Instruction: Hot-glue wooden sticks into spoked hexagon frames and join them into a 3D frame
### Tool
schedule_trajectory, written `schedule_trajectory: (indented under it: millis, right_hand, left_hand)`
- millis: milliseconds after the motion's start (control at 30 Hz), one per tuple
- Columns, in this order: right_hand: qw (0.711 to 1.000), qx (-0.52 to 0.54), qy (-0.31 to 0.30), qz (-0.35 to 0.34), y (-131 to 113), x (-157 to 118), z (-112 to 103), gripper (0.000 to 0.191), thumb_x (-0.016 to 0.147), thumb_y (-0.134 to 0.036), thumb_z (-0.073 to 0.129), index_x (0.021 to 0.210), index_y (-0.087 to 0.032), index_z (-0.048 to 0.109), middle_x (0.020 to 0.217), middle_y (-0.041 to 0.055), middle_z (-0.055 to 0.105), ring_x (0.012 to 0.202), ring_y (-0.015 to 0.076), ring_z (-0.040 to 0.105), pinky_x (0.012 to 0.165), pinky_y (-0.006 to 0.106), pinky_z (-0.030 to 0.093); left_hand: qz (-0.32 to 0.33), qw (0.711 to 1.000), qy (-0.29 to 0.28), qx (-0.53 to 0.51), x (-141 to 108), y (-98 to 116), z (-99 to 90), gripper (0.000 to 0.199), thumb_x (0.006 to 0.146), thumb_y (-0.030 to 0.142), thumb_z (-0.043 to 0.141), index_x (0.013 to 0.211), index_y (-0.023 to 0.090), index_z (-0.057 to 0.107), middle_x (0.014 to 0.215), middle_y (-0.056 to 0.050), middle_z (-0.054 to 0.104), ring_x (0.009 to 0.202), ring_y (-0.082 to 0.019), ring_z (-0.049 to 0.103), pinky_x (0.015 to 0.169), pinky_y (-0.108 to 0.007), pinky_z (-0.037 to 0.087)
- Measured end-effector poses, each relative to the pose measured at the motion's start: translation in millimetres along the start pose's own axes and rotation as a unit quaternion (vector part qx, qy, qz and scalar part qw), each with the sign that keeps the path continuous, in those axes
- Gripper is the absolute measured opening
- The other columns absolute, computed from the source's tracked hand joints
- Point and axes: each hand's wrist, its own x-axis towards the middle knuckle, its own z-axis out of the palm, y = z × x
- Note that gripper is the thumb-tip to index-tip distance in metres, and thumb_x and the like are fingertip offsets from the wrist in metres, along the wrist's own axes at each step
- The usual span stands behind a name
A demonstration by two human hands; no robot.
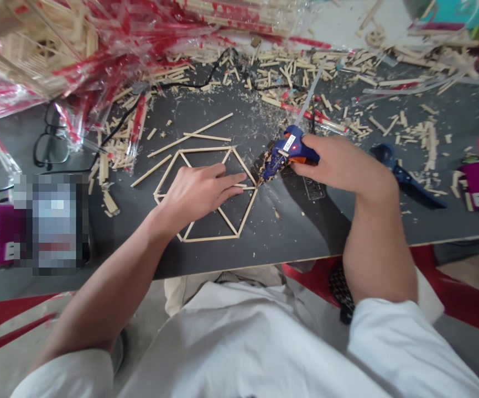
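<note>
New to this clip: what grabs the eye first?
A blue glue gun in the right hand stands out at centre, its nozzle at the right corner of a hexagonal wooden-stick frame, where the left hand rests. Red-streaked clear plastic heaps top left; wooden offcuts litter the dark tabletop.
</note>
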Motion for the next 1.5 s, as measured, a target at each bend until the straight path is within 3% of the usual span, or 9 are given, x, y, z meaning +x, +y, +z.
schedule_trajectory:
  millis: [200,500,833,1100,1300,1500]
  right_hand:
    - [1.0,0.0,0.001,0.005,-0.2,-0.1,1.1,0.029,0.098,-0.056,0.073,0.095,-0.029,0.062,0.072,0.0043,0.059,0.072,0.0285,0.058,0.069,0.04,0.036]
    - [1.0,0.005,-0.02,0.02,-5.5,0.0,-4.4,0.028,0.098,-0.048,0.072,0.092,-0.027,0.054,0.073,0.0021,0.054,0.069,0.0228,0.05,0.069,0.038,0.031]
    - [1.0,-0.004,-0.009,0.006,7.1,0.0,2.4,0.033,0.1,-0.054,0.073,0.091,-0.028,0.054,0.067,-0.0009,0.047,0.062,0.0201,0.043,0.066,0.037,0.027]
    - [1.0,-0.009,-0.012,0.022,-2.1,1.3,-2.1,0.025,0.1,-0.044,0.071,0.093,-0.027,0.053,0.071,0.001,0.05,0.064,0.0212,0.045,0.068,0.039,0.03]
    - [1.0,-0.006,-0.005,0.015,0.8,0.1,-1.3,0.03,0.1,-0.045,0.073,0.09,-0.028,0.049,0.069,-0.0003,0.048,0.063,0.0199,0.043,0.067,0.038,0.029]
    - [1.0,0.007,-0.021,0.008,6.1,0.2,-1.8,0.035,0.099,-0.047,0.075,0.089,-0.028,0.047,0.069,-0.0013,0.047,0.062,0.0195,0.044,0.067,0.038,0.029]
  left_hand:
    - [-0.002,1.0,-0.008,-0.001,0.0,0.4,-1.8,0.046,0.121,0.055,0.055,0.154,0.036,0.08,0.101,-0.009,0.079,0.081,-0.023,0.074,0.06,-0.032,0.037]
    - [0.01,1.0,0.007,0.016,0.2,-0.9,1.6,0.043,0.12,0.054,0.058,0.152,0.036,0.081,0.099,-0.007,0.079,0.077,-0.022,0.073,0.057,-0.034,0.03]
    - [-0.008,1.0,-0.004,0.001,1.1,0.0,1.1,0.045,0.12,0.056,0.058,0.153,0.037,0.081,0.102,-0.008,0.08,0.079,-0.023,0.074,0.06,-0.033,0.037]
    - [0.001,1.0,0.009,0.004,0.2,-1.5,3.3,0.042,0.119,0.053,0.061,0.152,0.037,0.082,0.099,-0.007,0.079,0.078,-0.022,0.074,0.058,-0.033,0.035]
    - [-0.006,1.0,0.005,-0.009,-0.3,-1.9,4.1,0.043,0.119,0.054,0.06,0.152,0.037,0.082,0.101,-0.008,0.08,0.08,-0.023,0.075,0.061,-0.033,0.042]
    - [-0.049,0.998,0.002,-0.04,2.1,4.0,1.5,0.037,0.115,0.052,0.07,0.146,0.038,0.085,0.105,-0.006,0.083,0.086,-0.024,0.078,0.066,-0.032,0.045]
